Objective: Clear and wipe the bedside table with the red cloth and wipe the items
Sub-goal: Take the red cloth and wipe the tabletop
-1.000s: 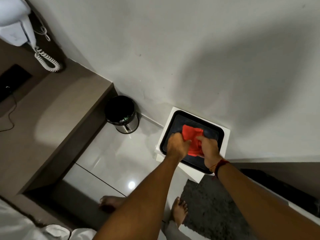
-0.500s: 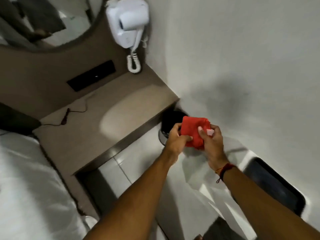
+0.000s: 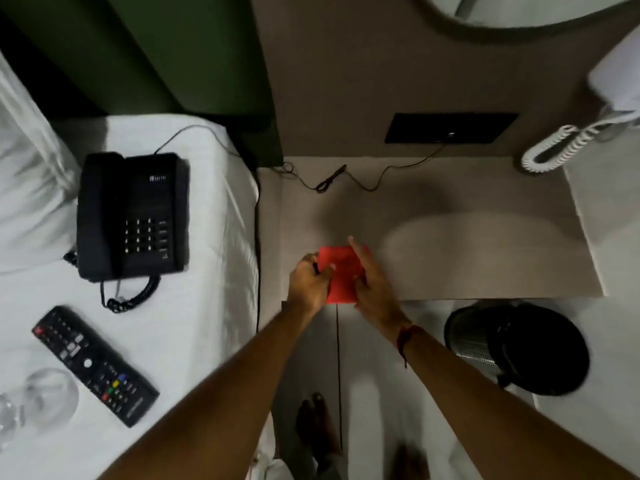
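Bed [image 3: 207, 202]: it fills your 9 o'clock side, and the cleared items lie on its white sheet, well apart from your hands.
Bedside table [image 3: 485, 237]: its bare top stretches from 12 to 3 o'clock of your hands, long axis running left to right; only a thin black cable [image 3: 346, 180] lies on it, near the back edge at 12 o'clock.
Bin [image 3: 519, 348]: it stands on the floor at 4 o'clock, below the table's front edge.
Telephone [image 3: 131, 216]: it lies on the bed at 9 o'clock, its long axis pointing front to back.
Remote [image 3: 95, 365]: it lies on the bed at 8 o'clock, slanted, beside a clear glass [image 3: 48, 393].
Red cloth [image 3: 341, 275]: folded to a pad, you hold it over the front left part of the table, its long axis front to back; whether it touches the top I cannot tell.
Left hand [image 3: 310, 284]: curled, thumb and fingers pinching the cloth's left edge.
Right hand [image 3: 372, 282]: laid flat along the cloth's right side, forefinger stretched toward 12 o'clock.
Key relation: the unwiped top lies mostly at 2 to 3 o'clock of the cloth, so your right hand looks the nearer one to carry the sweep along the table's length.
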A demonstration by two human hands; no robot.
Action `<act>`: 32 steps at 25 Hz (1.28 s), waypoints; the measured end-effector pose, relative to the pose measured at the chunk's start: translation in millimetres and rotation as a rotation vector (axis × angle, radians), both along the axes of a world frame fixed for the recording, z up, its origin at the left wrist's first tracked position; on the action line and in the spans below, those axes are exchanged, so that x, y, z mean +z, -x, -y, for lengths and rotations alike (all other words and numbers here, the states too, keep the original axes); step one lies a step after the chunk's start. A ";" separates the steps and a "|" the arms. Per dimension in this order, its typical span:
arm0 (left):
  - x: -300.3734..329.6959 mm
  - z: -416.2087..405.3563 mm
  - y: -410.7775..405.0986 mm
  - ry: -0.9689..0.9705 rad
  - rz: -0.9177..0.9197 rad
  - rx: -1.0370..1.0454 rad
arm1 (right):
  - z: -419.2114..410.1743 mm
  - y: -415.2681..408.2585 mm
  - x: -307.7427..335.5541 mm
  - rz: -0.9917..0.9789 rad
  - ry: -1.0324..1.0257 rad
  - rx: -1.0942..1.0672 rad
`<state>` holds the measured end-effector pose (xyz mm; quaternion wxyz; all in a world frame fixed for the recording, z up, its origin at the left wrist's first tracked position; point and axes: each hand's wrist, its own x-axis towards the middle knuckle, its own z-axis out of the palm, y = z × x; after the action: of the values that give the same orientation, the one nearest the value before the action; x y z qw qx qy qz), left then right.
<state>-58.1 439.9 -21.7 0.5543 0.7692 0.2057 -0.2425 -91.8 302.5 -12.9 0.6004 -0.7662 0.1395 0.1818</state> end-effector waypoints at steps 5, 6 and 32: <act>-53.7 -19.2 -22.5 -0.160 0.127 -0.192 | -12.8 -38.6 -72.3 0.017 0.332 0.135; -63.7 -23.1 -18.4 -0.179 0.145 -0.214 | -14.1 -36.5 -82.1 0.041 0.548 0.198; -128.4 27.9 -20.7 -0.970 0.250 -0.410 | 83.0 -114.2 -133.0 0.637 0.993 0.916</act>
<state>-37.4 412.1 -150.1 0.0971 0.9841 0.0724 -0.1295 22.4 219.5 -145.9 0.0592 -0.9442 -0.3087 0.0984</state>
